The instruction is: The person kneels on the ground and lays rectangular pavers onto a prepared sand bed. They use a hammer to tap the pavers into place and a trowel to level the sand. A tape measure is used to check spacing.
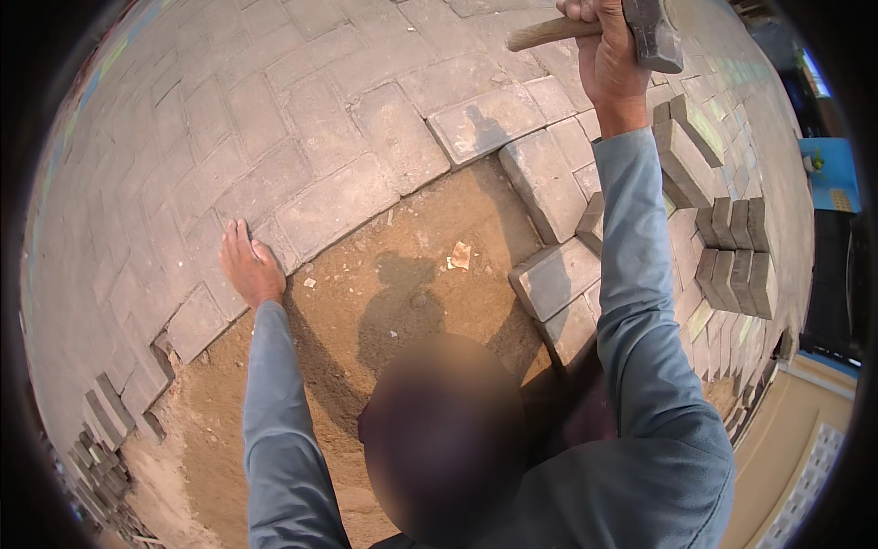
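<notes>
My right hand point(615, 69) is raised at the top right, wrapped round a hammer point(652, 35) close to its head. The short wooden handle sticks out to the left of my fist. Palm down, my left hand point(251, 265) rests on the grey paving blocks point(338, 203) at the edge of the laid pavement. Its fingers are stretched out, and nothing shows in it. Beside it lies a bare patch of brown sand point(361, 302), bordered by the paving on the far side.
Loose paving blocks point(553, 274) lie on the right edge of the sand, some tilted. Further right are stacked blocks point(736, 256). More loose blocks point(105, 412) are piled at the lower left. A pale scrap point(460, 256) lies on the sand. A cream wall point(782, 439) stands at the far right.
</notes>
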Demonstrator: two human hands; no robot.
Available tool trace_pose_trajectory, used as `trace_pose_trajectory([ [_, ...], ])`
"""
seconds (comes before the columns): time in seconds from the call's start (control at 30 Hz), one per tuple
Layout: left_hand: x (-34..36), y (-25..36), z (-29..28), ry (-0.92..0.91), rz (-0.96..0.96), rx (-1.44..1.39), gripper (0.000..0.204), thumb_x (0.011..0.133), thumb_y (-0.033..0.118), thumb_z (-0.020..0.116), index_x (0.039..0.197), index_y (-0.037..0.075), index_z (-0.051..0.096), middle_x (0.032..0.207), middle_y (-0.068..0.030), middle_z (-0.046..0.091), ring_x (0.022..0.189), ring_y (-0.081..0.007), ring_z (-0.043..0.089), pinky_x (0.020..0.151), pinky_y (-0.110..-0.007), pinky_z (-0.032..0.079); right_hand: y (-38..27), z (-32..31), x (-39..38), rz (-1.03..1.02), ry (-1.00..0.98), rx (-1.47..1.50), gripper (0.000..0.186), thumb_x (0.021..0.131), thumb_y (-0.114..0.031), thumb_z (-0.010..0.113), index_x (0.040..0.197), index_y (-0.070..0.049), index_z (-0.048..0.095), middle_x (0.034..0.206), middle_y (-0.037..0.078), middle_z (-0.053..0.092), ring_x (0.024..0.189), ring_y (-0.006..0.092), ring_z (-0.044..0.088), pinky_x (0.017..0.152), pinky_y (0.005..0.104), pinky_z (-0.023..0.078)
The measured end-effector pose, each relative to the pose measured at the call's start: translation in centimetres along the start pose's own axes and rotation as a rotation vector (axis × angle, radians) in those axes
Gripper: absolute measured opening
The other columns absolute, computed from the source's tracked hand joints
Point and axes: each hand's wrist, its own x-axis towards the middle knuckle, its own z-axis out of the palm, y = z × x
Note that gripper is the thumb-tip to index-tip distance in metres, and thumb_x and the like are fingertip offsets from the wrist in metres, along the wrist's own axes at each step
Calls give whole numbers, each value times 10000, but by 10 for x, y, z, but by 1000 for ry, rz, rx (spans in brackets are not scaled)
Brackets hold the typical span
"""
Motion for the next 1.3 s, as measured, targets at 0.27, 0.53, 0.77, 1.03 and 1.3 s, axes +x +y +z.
trace_pose_trajectory([
  [0.27, 3, 12, 1, 16, 16, -46, 500, 1005, 196, 473, 1499, 122, 492, 1597, -75, 439, 1496, -295, 358, 1262, -456, 223, 55, 9, -113, 307, 191, -606, 348, 976, -373, 738, 878, -91, 560, 757, -26, 539, 730, 93, 513, 700, 282, 454],
  [0.53, 2, 7, 5, 9, 8, -49, 494, 1014, 194, 457, 1503, 128, 486, 1607, -70, 424, 1504, -290, 345, 1267, -458, 213, 11, 29, -59, 226, 208, -221, 299, 951, -326, 778, 923, -71, 625, 804, 9, 577, 781, 136, 542, 789, 344, 483],
  [0.77, -1, 15, 1, -15, -11, -45, 502, 1011, 186, 461, 1509, 132, 478, 1612, -64, 416, 1513, -282, 329, 1273, -460, 205, 24, -8, 3, -178, 133, -398, 282, 968, -324, 757, 880, -93, 622, 761, -17, 544, 750, 120, 535, 758, 312, 463],
  [1.03, 4, 9, -1, -1, 5, -47, 492, 1008, 179, 475, 1495, 119, 490, 1601, -82, 429, 1503, -300, 343, 1263, -464, 227, 79, -39, -75, 400, 209, -621, 401, 902, -437, 810, 913, -76, 636, 792, 12, 614, 755, 117, 549, 712, 306, 439],
  [1.3, -1, 11, -4, -18, -31, -75, 509, 1001, 163, 477, 1509, 118, 478, 1606, -77, 424, 1503, -289, 342, 1270, -455, 217, -48, 12, 58, -317, 69, -355, 263, 1044, -289, 643, 893, -85, 575, 713, -4, 508, 632, 125, 578, 613, 359, 602],
])
